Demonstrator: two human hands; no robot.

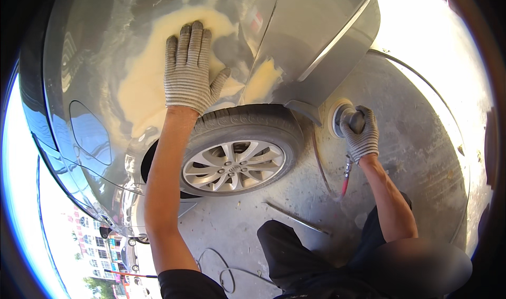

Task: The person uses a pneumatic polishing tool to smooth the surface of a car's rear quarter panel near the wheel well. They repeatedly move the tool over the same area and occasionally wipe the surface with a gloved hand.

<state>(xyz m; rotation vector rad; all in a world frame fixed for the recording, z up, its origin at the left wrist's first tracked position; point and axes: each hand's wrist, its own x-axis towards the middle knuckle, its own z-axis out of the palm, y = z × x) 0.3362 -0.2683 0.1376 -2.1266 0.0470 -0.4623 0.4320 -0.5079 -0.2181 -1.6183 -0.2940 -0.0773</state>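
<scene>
My left hand (188, 70), in a striped grey work glove, lies flat with fingers stretched on a patch of yellowish body filler (142, 85). The patch covers part of a grey car's rear side panel (100, 62), above the wheel. Down to the right, my gloved right hand (362, 135) grips a round air sander (353, 119) by its dark top. A pale disc edge shows around the sander, which is apart from the car and over the floor. From its lower end runs a red air hose (344, 187). The fingertips of my right hand are partly hidden.
Below the filler stands the car's wheel (234, 167) with silver spokes. A smaller filler patch (263, 81) crosses the panel seam. A metal bar (296, 218) lies on the concrete floor (421, 167), with a thin looped cable (224, 270) nearby. A dark hose (416, 73) curves along the right.
</scene>
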